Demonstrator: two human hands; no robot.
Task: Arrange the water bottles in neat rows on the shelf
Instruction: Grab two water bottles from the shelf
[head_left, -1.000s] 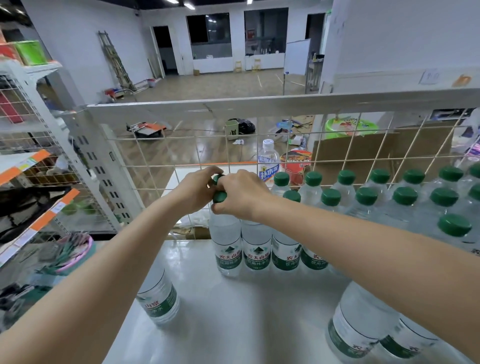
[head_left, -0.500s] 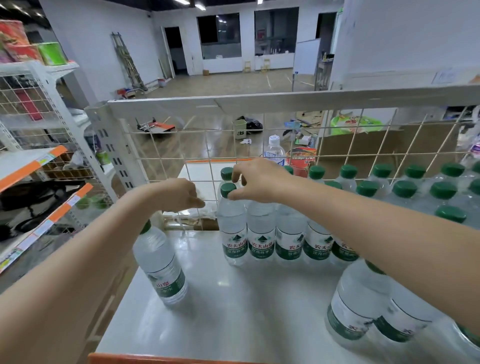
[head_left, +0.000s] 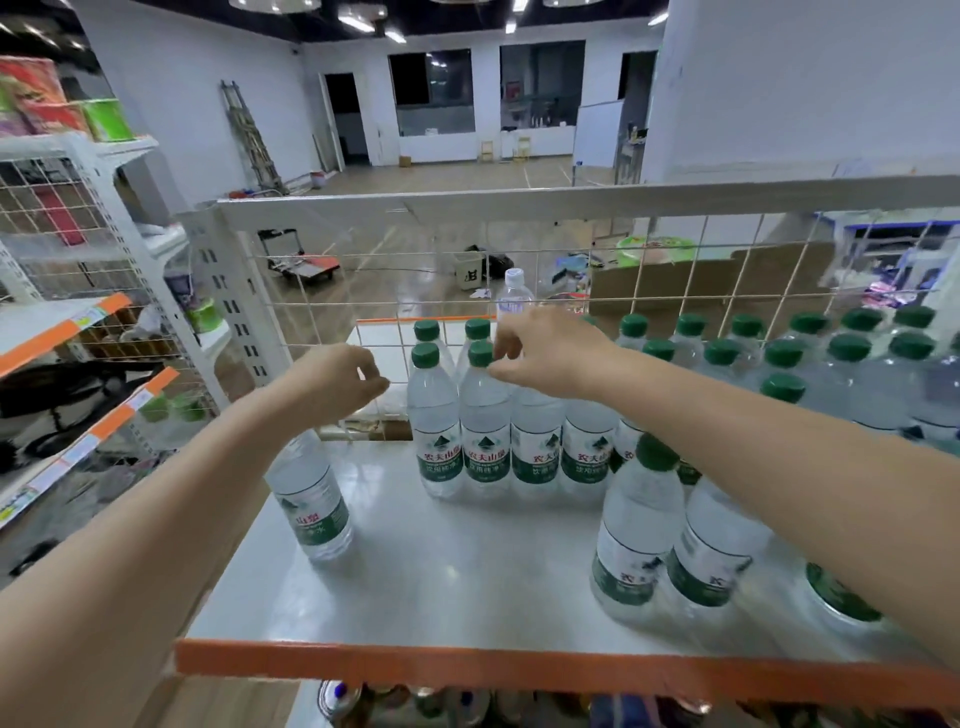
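Clear water bottles with green caps and green labels stand in rows along the wire mesh back of the white shelf. The leftmost front bottle and its neighbour stand upright side by side. My right hand hovers at the neighbour's cap, fingertips just beside it, gripping nothing. My left hand hangs loosely curled and empty, left of the rows, above a lone bottle. Three bottles stand apart at the front right, partly under my right forearm.
An orange strip edges the shelf front. Wire mesh closes the back, with a white-capped bottle behind it. A neighbouring shelf unit stands at left. Bare shelf surface lies between the lone bottle and the front-right group.
Both hands have come off the bottle cap they held a second ago. My left hand drew back to the left; my right hand's fingers opened off the cap. The view has pulled back.
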